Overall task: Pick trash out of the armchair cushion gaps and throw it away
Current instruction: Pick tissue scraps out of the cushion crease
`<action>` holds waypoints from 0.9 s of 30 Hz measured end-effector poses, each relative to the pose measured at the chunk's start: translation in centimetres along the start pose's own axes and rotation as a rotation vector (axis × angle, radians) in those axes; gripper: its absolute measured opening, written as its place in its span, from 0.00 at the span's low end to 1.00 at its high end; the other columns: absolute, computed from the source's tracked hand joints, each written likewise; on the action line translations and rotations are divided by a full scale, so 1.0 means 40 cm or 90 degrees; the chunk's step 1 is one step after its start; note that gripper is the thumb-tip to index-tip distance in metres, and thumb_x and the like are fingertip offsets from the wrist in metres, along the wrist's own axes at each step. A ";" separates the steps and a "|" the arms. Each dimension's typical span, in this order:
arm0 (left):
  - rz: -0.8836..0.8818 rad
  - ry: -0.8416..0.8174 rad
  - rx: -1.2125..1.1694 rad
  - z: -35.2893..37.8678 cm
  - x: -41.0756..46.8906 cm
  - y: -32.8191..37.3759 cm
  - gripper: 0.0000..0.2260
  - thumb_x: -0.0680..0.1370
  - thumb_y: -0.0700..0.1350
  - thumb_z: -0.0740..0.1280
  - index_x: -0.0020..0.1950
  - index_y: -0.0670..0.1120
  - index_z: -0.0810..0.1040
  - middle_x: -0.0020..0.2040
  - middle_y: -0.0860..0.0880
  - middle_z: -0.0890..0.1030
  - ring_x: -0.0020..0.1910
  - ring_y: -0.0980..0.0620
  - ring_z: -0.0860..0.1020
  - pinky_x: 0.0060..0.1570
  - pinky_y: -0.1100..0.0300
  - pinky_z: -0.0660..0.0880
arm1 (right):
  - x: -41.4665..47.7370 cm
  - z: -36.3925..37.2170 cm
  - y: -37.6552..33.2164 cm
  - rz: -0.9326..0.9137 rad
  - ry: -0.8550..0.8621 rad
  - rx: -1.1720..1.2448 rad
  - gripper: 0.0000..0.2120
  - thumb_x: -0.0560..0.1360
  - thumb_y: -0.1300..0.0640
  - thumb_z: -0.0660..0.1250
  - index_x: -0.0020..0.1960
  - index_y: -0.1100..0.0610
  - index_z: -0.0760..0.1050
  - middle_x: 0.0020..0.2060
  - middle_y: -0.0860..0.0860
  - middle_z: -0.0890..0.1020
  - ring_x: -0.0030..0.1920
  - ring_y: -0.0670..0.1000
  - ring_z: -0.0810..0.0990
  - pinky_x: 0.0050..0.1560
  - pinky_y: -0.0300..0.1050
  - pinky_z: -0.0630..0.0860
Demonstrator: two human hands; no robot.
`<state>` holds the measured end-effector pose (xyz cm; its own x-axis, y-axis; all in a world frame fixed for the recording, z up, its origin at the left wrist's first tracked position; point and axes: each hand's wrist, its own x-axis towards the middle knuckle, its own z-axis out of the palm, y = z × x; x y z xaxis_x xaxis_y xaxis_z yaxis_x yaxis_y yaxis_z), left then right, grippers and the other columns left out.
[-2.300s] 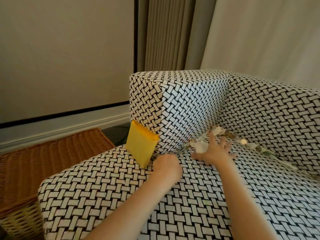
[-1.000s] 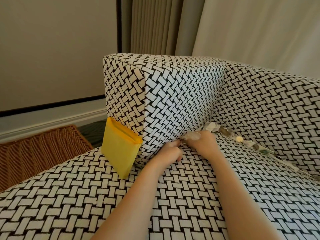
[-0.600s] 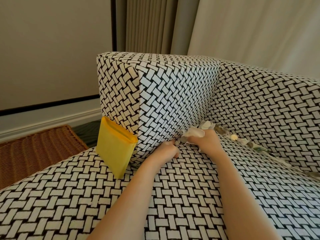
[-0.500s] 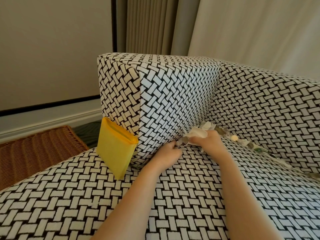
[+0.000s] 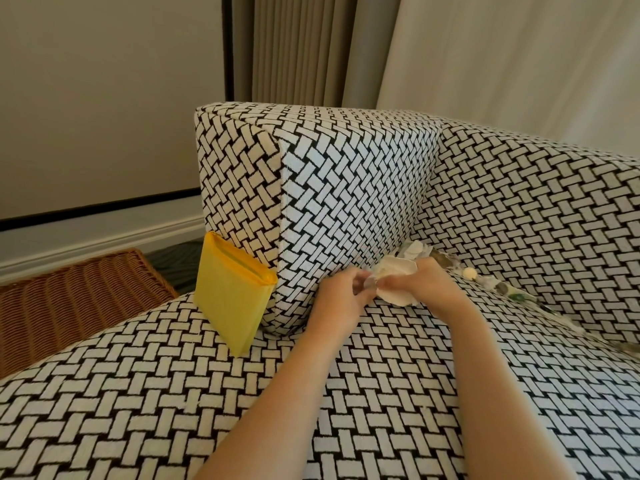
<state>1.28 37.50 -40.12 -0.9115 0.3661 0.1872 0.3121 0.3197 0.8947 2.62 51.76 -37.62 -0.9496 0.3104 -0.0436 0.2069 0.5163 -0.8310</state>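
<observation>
- I see both forearms reaching forward across the seat cushion (image 5: 242,393) to the gap below the armrest (image 5: 346,188).
- My right hand (image 5: 433,285) is curled tight around a crumpled white paper wad (image 5: 394,275).
- My left hand (image 5: 341,297) pinches a small scrap (image 5: 370,283) at the wad's edge, fingers closed.
- More trash (image 5: 498,285) lies strung along the back gap.
- A yellow packet (image 5: 232,292) leans on the armrest front.

Both bare forearms reach forward, the left hand (image 5: 341,295) and right hand (image 5: 424,284) curled shut, fingertips nearly meeting.
</observation>
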 end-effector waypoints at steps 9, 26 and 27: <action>-0.026 -0.065 0.010 -0.014 -0.003 0.010 0.09 0.78 0.40 0.63 0.53 0.47 0.81 0.53 0.53 0.78 0.42 0.62 0.72 0.40 0.74 0.66 | -0.005 -0.028 -0.010 0.002 0.053 0.023 0.08 0.73 0.62 0.66 0.51 0.58 0.78 0.40 0.51 0.77 0.38 0.46 0.73 0.36 0.38 0.69; -0.088 -0.155 0.065 -0.012 0.022 0.020 0.29 0.77 0.34 0.58 0.74 0.54 0.57 0.66 0.49 0.71 0.52 0.53 0.73 0.48 0.65 0.70 | 0.029 0.040 0.022 -0.073 -0.126 -0.188 0.34 0.69 0.51 0.69 0.72 0.46 0.59 0.73 0.52 0.57 0.73 0.52 0.55 0.72 0.59 0.54; -0.107 -0.173 0.033 -0.012 0.034 0.025 0.29 0.77 0.33 0.56 0.75 0.54 0.56 0.68 0.50 0.69 0.54 0.53 0.74 0.49 0.67 0.70 | 0.033 0.052 0.021 -0.088 -0.103 -0.195 0.31 0.68 0.49 0.68 0.69 0.48 0.63 0.69 0.53 0.65 0.70 0.54 0.62 0.69 0.61 0.59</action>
<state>0.23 37.87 -38.78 -0.8485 0.5226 -0.0836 0.1824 0.4370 0.8808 1.06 50.93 -39.54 -0.9934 0.1030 -0.0496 0.1111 0.7671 -0.6318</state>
